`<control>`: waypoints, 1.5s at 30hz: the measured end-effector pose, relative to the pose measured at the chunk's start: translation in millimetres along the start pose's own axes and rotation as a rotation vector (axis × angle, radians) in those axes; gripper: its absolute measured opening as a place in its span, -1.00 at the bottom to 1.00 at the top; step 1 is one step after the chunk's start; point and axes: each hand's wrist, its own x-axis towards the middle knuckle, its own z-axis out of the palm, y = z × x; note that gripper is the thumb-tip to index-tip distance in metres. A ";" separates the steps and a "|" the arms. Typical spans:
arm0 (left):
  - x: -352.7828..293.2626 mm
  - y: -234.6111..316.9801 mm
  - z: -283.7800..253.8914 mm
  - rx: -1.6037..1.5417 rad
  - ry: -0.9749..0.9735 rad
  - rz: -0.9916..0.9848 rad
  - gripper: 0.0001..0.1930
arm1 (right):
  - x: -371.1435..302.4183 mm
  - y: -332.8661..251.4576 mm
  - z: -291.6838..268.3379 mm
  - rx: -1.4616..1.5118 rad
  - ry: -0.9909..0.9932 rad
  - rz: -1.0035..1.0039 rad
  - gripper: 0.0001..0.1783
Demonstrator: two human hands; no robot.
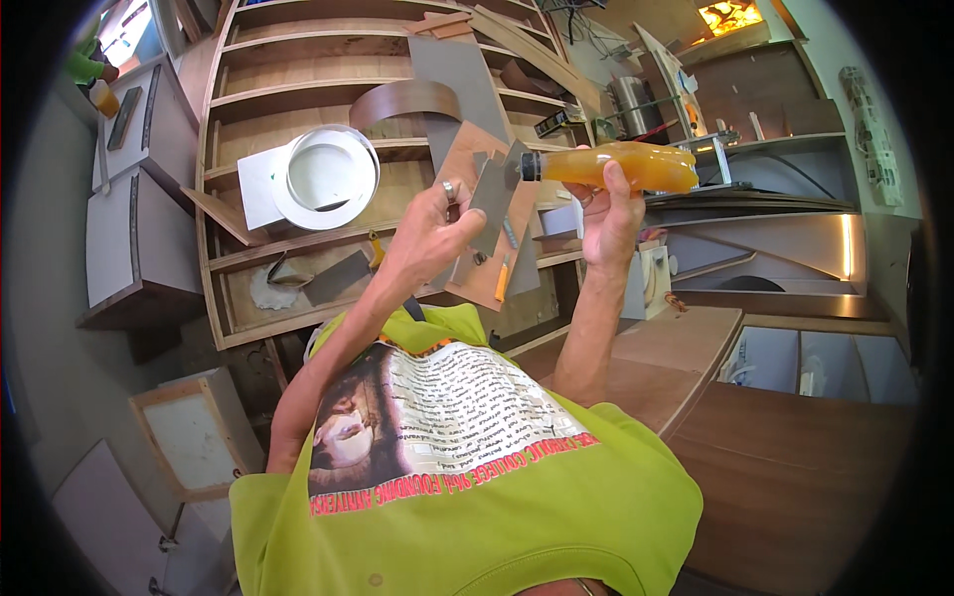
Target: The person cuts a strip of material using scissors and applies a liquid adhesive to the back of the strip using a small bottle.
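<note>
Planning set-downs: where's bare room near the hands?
Bare: brown top between right forearm and white compartments; frame bay beyond curled strip, left of grey sheet. Crowded: reddish board beside left hand, with grey piece and orange tool.

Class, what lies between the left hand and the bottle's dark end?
The head view shows a flat grey piece between the left hand and the dark end of the amber bottle.

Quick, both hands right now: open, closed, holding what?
Left hand: closed, holding a flat gray piece by its edge.
Right hand: closed around a bottle of amber liquid, tipped on its side.
</note>
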 end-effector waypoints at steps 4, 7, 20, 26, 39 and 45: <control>-0.7 2.9 -1.1 0.002 0.004 0.001 -0.82 | -6.7 -0.4 12.6 -0.115 -0.009 -0.091 -0.61; -0.8 2.4 -1.8 0.056 -0.004 0.025 -0.82 | -13.1 -2.6 20.5 -0.403 -0.091 -0.381 -0.70; -6.7 15.0 -5.1 0.041 0.026 0.011 -0.80 | -7.9 -11.0 35.4 -0.641 -0.109 -0.379 -0.76; -2.8 3.6 -9.9 0.071 0.039 0.058 -0.84 | -26.4 -7.7 42.5 -0.621 -0.157 -0.384 -0.78; -11.5 10.2 -7.7 0.112 -0.002 -0.025 -0.81 | -14.2 -4.5 30.5 -0.698 -0.188 -0.379 -0.72; -13.3 5.0 -10.0 0.172 0.016 0.059 -0.80 | -17.0 -2.9 22.0 -0.611 -0.104 -0.369 -0.72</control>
